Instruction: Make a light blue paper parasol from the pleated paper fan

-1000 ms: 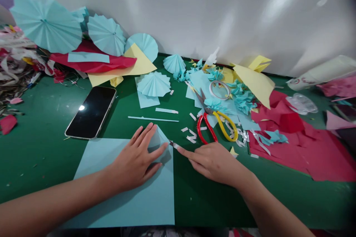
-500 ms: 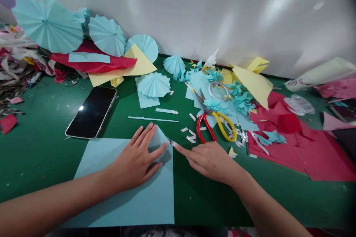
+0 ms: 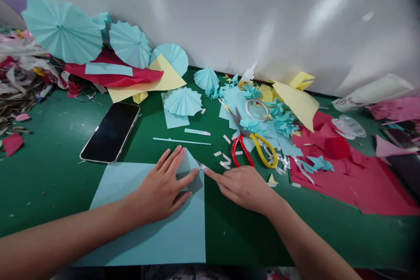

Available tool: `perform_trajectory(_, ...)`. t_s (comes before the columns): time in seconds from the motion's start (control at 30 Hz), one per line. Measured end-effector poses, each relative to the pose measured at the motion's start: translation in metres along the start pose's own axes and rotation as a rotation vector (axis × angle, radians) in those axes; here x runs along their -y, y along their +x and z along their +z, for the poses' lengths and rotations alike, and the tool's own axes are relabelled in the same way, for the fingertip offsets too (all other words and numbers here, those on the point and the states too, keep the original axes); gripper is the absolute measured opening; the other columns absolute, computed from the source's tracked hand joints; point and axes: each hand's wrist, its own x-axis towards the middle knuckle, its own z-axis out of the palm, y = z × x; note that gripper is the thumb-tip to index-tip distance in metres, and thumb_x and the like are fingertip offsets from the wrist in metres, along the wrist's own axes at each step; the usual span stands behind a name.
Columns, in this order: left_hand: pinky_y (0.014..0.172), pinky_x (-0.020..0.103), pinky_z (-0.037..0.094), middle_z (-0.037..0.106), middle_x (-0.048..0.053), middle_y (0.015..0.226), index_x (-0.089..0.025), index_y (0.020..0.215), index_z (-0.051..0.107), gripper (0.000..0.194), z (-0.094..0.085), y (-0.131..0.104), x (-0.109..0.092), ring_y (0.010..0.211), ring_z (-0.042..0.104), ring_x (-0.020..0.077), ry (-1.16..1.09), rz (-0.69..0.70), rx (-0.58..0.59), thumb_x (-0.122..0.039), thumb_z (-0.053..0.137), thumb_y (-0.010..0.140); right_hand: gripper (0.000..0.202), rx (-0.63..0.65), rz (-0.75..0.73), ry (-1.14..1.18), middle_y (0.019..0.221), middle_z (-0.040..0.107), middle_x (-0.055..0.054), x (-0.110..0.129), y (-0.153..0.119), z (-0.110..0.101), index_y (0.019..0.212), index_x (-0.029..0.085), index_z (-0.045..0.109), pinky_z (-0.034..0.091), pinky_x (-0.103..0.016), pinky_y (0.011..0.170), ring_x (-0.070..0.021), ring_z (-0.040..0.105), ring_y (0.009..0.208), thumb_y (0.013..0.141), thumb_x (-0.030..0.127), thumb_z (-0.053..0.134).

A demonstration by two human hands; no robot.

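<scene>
My left hand [image 3: 167, 186] lies flat with its fingers spread on a light blue sheet of paper [image 3: 177, 240]. The fingertips rest beside a folded-over flap [image 3: 190, 159] at the sheet's far right corner. My right hand [image 3: 244, 186] is at the sheet's right edge, index finger stretched forward and the other fingers curled under. At that fingertip, against the flap's edge, is a small whitish piece [image 3: 202, 167] with a thin dark tip, too small to name; the thumb is hidden. Just beyond are a thin rolled blue paper stick [image 3: 182, 141] and a short blue strip [image 3: 197, 131].
Scissors [image 3: 244, 133] with red and yellow handles lie among white scraps, near a tape roll [image 3: 257, 109]. A phone [image 3: 111, 133] is at the left. Pleated blue paper fans [image 3: 64, 33] lean along the wall. Red paper [image 3: 357, 181] covers part of the right side.
Both hands stay almost still at the folded corner, with the right fingertip a hair further left. The whole view has shifted slightly.
</scene>
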Motion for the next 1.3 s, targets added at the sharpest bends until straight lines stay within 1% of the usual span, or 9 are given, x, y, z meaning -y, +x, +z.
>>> perform_trajectory(0.13, 0.102, 0.056, 0.027, 0.028, 0.016, 0.142, -0.026, 0.127, 0.044, 0.044, -0.0001, -0.0007, 0.0000, 0.132, 0.021, 0.0371, 0.007, -0.002, 0.011, -0.040, 0.045, 0.086, 0.042, 0.007, 0.007, 0.002, 0.059, 0.060, 0.002, -0.0005, 0.0003, -0.0002, 0.131, 0.023, 0.040, 0.014, -0.028, 0.049, -0.0085, 0.050, 0.053, 0.089, 0.024, 0.036)
perform_trajectory(0.3, 0.101, 0.055, 0.028, 0.028, 0.015, 0.141, -0.026, 0.127, 0.043, 0.044, -0.0002, -0.0011, 0.0002, 0.132, 0.021, 0.0361, 0.008, 0.000, 0.003, -0.039, 0.047, 0.085, 0.042, 0.005, 0.008, 0.002, 0.059, 0.060, 0.003, -0.0006, -0.0007, -0.0001, 0.131, 0.023, 0.040, 0.014, -0.028, 0.049, -0.0085, 0.049, 0.052, 0.089, 0.024, 0.036)
perform_trajectory(0.5, 0.101, 0.055, 0.028, 0.029, 0.018, 0.140, -0.026, 0.126, 0.045, 0.043, -0.0004, -0.0009, 0.0008, 0.131, 0.023, 0.0372, 0.010, -0.001, 0.001, -0.041, 0.044, 0.086, 0.042, -0.002, 0.009, 0.005, 0.058, 0.059, 0.003, -0.0006, 0.0005, -0.0023, 0.130, 0.024, 0.041, 0.016, -0.026, 0.049, -0.0081, 0.048, 0.051, 0.089, 0.023, 0.036)
perform_trajectory(0.7, 0.102, 0.054, 0.027, 0.026, 0.015, 0.143, -0.027, 0.128, 0.044, 0.044, 0.0009, -0.0018, 0.0012, 0.131, 0.022, 0.0369, 0.007, -0.003, 0.003, -0.042, 0.044, 0.086, 0.041, -0.027, -0.004, -0.003, 0.057, 0.059, 0.003, -0.0012, 0.0012, -0.0001, 0.129, 0.023, 0.044, 0.016, -0.026, 0.049, -0.0077, 0.048, 0.050, 0.088, 0.022, 0.038)
perform_trajectory(0.97, 0.101, 0.055, 0.028, 0.029, 0.016, 0.141, -0.027, 0.128, 0.043, 0.045, 0.0016, -0.0017, 0.0008, 0.131, 0.022, 0.0371, 0.019, -0.001, 0.004, -0.043, 0.042, 0.086, 0.043, -0.035, 0.012, -0.033, 0.057, 0.059, 0.003, -0.0007, 0.0028, 0.0040, 0.131, 0.023, 0.041, 0.015, -0.028, 0.049, -0.0088, 0.049, 0.051, 0.088, 0.024, 0.038)
perform_trajectory(1.07, 0.101, 0.055, 0.027, 0.028, 0.018, 0.141, -0.026, 0.128, 0.043, 0.045, 0.0022, -0.0015, 0.0008, 0.131, 0.022, 0.0379, 0.017, -0.001, 0.005, -0.044, 0.042, 0.086, 0.044, -0.039, 0.017, -0.048, 0.058, 0.060, 0.003, -0.0005, 0.0047, 0.0054, 0.132, 0.024, 0.039, 0.015, -0.028, 0.049, -0.0093, 0.050, 0.052, 0.088, 0.025, 0.038)
perform_trajectory(1.3, 0.102, 0.055, 0.025, 0.026, 0.015, 0.142, -0.026, 0.128, 0.042, 0.046, 0.0040, -0.0023, 0.0016, 0.132, 0.019, 0.0375, 0.010, -0.001, -0.003, -0.042, 0.043, 0.086, 0.046, -0.040, 0.033, -0.035, 0.059, 0.060, 0.003, 0.0003, 0.0088, 0.0071, 0.134, 0.024, 0.036, 0.016, -0.028, 0.049, -0.0098, 0.051, 0.053, 0.088, 0.024, 0.037)
